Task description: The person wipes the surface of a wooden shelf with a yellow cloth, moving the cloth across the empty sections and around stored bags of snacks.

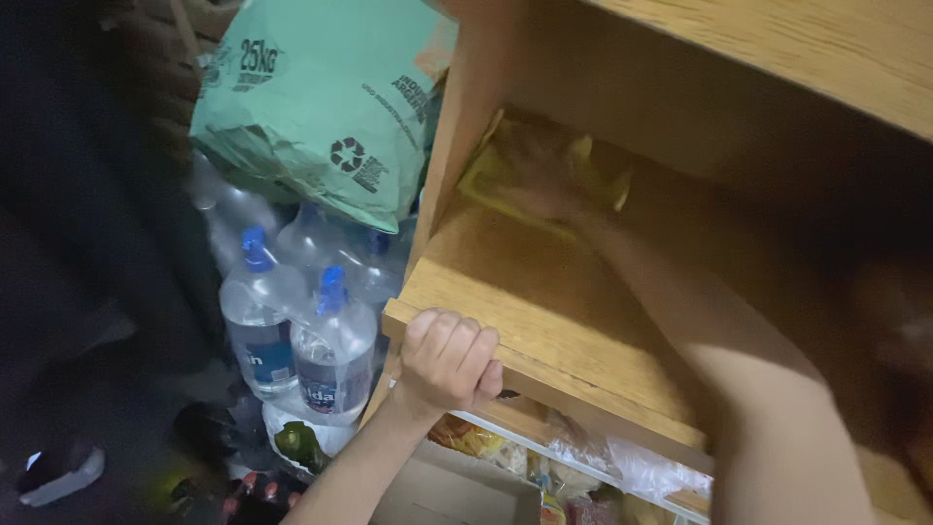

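**Wiping the back corner of the wooden shelf – keep the cloth flat, keep the brace**

Right hand is reaching deep into the wooden shelf, pressing down on a yellow cloth at the back left corner, against the side panel. The palm is lying flat on top of the cloth with the fingers spread rather than pinching; it's blurred and in shadow, so I can't tell whether any fingers are curling around a fold.

Left hand is curling tightly over the shelf's front edge near the left end, fingers on top, thumb hidden underneath. It's holding only the board.

How I'd judge doing this well:
- Keep the palm spreading pressure across the cloth so it's not bunching up in the corner.
- Work from the back wall outward, so anything loose is coming toward the front lip, not packing into the joint.
- Keep the left hand bracing; the reach is long and the upper board is hanging close over the forearm.
- Watch the elbow: bagged goods are sitting on the level just below the front edge.

Beside the unit, to the left: blue-capped water bottles standing on the floor, a green sack resting above them. Both well apart from the hands.
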